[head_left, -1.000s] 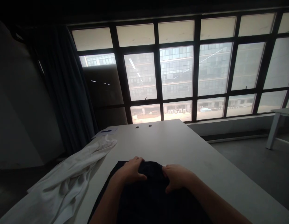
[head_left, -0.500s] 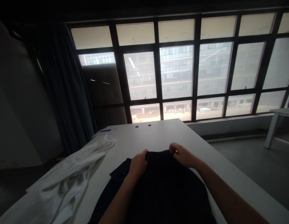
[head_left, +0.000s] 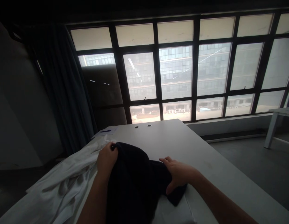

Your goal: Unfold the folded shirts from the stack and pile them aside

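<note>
A dark navy, nearly black garment (head_left: 132, 174) hangs and lies bunched over the near part of the white table. My left hand (head_left: 107, 157) pinches its upper left edge, lifted close to the white cloth. On the other side, a short flap like a sleeve (head_left: 176, 196) sticks out to the right. My right hand (head_left: 180, 172) rests against that flap, thumb and fingers spread apart over the dark fabric. Beneath the garment, something white and flat (head_left: 173, 210) shows at the bottom; I cannot tell what it is.
A crumpled white cloth (head_left: 62, 186) covers the left side of the table (head_left: 156, 133). Behind it lie papers with a blue pen (head_left: 105, 131). Two round holes pierce the far tabletop. A dark curtain (head_left: 65, 93) and windows stand beyond; another table (head_left: 272, 129) is at right.
My left hand has carried the garment's edge leftward. My right hand has let go of the upper edge, moved slightly down and opened over the flap. The garment has shifted left, uncovering white beneath.
</note>
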Motion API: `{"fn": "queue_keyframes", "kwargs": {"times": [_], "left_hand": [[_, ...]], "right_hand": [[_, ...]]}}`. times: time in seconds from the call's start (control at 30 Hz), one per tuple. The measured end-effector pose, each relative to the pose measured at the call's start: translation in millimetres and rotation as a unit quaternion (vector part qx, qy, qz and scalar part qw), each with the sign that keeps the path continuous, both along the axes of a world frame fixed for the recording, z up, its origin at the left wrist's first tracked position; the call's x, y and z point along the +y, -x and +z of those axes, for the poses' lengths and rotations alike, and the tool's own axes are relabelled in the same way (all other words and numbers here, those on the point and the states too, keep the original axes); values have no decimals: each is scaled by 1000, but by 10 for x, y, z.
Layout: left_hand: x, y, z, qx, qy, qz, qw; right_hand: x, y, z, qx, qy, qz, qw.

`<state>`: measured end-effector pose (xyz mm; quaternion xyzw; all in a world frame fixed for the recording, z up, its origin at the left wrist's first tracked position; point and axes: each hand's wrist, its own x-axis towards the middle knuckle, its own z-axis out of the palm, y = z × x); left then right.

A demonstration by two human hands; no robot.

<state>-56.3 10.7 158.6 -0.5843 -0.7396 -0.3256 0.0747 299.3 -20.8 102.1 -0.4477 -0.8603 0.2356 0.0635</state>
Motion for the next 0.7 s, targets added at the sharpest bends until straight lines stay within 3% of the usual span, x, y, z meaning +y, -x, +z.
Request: {"fn": "queue_keyframes", "kwargs": {"times": [0.17, 0.3, 0.43, 0.57, 0.63, 0.7], "left_hand": [[48, 93, -85, 34, 78, -32, 996], [-34, 17, -101, 58, 130, -92, 986], [-204, -197, -44, 42, 256, -221, 940], [-384, -502, 34, 26, 278, -297, 913], [-460, -656, 64, 7, 260, -349, 900], [-520, -805, 87, -27, 231, -408, 883]], "right_hand": [[101, 146, -285, -68, -44, -23, 996], [158, 92, -232, -45, -72, -35, 996], [216, 33, -92, -33, -79, -45, 995], [211, -22, 149, 137, -90, -39, 986], [156, -46, 302, 254, -57, -40, 965], [61, -53, 452, 372, -8, -57, 927]]}}
